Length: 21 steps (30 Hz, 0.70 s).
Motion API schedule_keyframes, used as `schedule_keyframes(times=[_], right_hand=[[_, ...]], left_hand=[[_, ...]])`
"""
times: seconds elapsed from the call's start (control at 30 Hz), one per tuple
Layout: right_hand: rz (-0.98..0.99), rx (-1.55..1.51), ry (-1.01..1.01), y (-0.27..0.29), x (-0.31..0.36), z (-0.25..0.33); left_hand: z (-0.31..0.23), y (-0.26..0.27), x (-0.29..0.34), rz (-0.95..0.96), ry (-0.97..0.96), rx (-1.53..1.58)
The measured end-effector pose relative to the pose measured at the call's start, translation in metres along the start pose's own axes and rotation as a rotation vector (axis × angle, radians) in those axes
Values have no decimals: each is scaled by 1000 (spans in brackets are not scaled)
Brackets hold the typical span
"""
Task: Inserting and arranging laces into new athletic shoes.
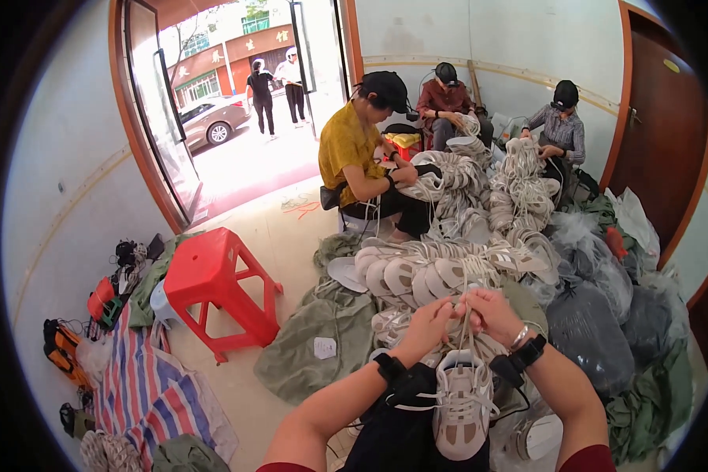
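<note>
A beige and white sneaker rests on my lap, its toe toward me and white laces across its front. Above it, my left hand and my right hand are close together with fingers pinched. A shoelace rises from the sneaker's collar to my fingers, and both hands seem to grip it. The fingertips partly hide the lace's end. Just beyond my hands lies a long heap of similar sneakers. Dark bands sit on both my wrists, and a bracelet is on the right one.
A red plastic stool stands at left beside a striped sheet. Green sacking covers floor near my left forearm. Filled plastic bags crowd the right. Several people sit beyond, handling sneakers, including one in a yellow shirt. An open doorway is behind.
</note>
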State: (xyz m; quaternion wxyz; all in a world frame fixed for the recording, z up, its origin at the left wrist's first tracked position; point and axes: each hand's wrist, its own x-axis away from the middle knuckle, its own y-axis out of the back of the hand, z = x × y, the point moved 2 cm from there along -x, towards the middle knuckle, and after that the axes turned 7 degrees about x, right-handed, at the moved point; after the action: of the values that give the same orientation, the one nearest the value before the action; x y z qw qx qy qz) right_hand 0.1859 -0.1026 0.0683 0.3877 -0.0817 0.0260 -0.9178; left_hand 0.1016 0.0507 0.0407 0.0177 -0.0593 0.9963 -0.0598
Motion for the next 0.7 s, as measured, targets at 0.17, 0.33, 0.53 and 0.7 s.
schedule_keyframes(times=[0.17, 0.33, 0.53, 0.7], right_hand=[[-168, 26, 41, 11, -32, 10], [-165, -30, 96, 12, -54, 23], [-215, -38, 216, 15, -57, 47], [-243, -43, 212, 32, -70, 43]], left_hand=[[1, -7, -8, 21, 223, 244], [-3, -15, -25, 86, 211, 230], [1, -30, -31, 194, 243, 390], [8, -37, -41, 203, 255, 345]])
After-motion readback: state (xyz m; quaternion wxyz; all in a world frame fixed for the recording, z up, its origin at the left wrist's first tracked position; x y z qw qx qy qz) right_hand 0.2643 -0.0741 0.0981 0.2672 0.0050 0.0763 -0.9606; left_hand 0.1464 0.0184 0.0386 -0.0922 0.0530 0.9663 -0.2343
